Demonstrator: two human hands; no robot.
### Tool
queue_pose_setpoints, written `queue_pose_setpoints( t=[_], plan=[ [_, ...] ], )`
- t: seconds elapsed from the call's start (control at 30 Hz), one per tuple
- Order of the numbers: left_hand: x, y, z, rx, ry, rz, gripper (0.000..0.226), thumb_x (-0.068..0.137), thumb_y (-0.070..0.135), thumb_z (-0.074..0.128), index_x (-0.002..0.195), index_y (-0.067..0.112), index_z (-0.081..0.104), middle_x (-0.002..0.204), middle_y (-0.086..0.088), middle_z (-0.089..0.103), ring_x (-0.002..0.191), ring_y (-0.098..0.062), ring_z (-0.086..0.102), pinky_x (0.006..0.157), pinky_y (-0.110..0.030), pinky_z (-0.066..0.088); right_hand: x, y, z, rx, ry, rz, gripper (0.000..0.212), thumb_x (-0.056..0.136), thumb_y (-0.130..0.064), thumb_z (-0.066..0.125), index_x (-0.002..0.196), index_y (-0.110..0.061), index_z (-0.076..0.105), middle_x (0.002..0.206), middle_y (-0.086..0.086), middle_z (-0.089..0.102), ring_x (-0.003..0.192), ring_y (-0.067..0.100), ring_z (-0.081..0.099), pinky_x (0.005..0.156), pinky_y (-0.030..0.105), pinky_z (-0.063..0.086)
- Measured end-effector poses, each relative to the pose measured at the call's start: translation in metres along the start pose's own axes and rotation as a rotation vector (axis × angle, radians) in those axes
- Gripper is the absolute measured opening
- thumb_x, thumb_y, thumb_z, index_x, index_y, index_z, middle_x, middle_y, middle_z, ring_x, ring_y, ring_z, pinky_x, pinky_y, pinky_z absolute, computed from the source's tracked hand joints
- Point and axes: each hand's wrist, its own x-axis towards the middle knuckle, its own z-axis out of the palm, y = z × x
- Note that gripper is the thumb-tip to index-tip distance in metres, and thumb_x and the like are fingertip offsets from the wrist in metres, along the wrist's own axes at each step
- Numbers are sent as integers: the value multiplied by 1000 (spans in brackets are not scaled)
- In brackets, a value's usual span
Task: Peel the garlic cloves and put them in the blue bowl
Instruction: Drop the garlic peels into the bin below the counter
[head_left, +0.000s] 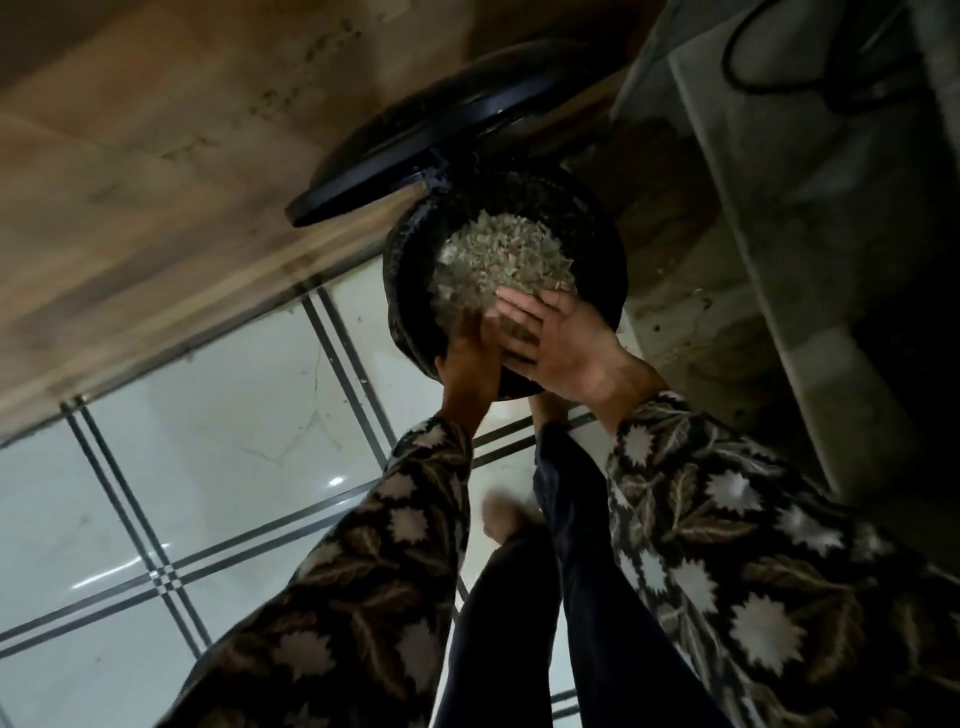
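One bin (405, 291), black, with one lid (415, 150) raised. One heap of pale peelings (498, 254) inside; pieces too many and too small to count. Two hands (566, 348) over it. Two patterned sleeves (727, 545). Two dark trouser legs (587, 571). One bare foot (504, 517), blurred.

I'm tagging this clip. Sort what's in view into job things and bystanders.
Job:
left hand
right hand
pale flakes, probably garlic peel
bin and its open lid
No cloves or blue bowl in view.

Lying about:
tiled floor
wood panel
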Motion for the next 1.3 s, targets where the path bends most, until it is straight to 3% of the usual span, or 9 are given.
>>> queue_pose_setpoints(
  t=[0.07,0.13,0.27,0.33,0.47,0.63,0.87,1.03,1.3],
  plan=[
    [9,-1,-9,-36,32,-162,31,97,20,42,122,9,56,124,-15,59,113,-31,55,84,-25,39,-8,-4,-2,-171,31,-23,37,99,-33,23,117,-23,54,135,-3,51,124,16,45,106,39,21],
    [6,6,-15,10,63,-190,26,92,17,51,110,3,63,110,-18,65,102,-32,60,80,-33,47,-17,-8,-2,-282,195,-64,29,98,-27,35,117,-20,55,129,0,56,120,18,51,105,38,28],
    [-22,36,-28,-211,120,-120,6,86,6,62,89,3,66,76,-4,67,66,1,63,65,-24,47,-41,-11,1,-305,353,-167,31,94,-5,44,124,-5,53,120,13,58,108,25,57,98,34,39],
    [-37,53,-35,-277,102,-108,7,87,2,59,85,8,63,67,2,62,52,3,58,58,-17,45,-62,-12,9,-326,383,-205,29,92,-2,48,120,-2,55,114,17,61,94,22,59,77,23,43],
    [-78,97,-56,-329,-19,-5,23,91,-9,43,92,4,63,76,-5,63,71,-20,60,67,-24,48,-119,-9,35,-268,441,-277,20,92,0,45,105,-6,58,100,15,61,67,8,53,48,8,39],
    [-160,145,-89,-293,-43,124,21,90,3,54,82,18,66,90,-9,68,86,-26,64,80,-38,51,-229,10,67,-200,429,-405,26,95,-5,40,113,1,58,109,19,61,67,7,53,49,10,41],
    [-321,218,-108,-290,-170,421,25,89,2,55,77,22,64,73,2,67,66,-10,62,66,-25,50,-413,65,61,6,485,-617,21,93,-11,44,95,-13,65,112,15,65,86,18,59,81,32,44],
    [-425,272,-46,-216,-438,606,24,92,2,51,79,19,63,72,2,65,56,3,59,55,-14,45,-528,97,20,322,516,-851,19,94,-6,40,105,-5,57,80,4,62,59,10,51,49,15,42],
    [-588,280,107,16,-796,789,14,89,-2,55,99,-1,65,75,-1,64,57,1,60,55,-14,48,-656,188,-108,579,756,-1081,15,94,-11,44,95,-9,59,82,3,62,67,9,57,51,13,45]
  ],
)
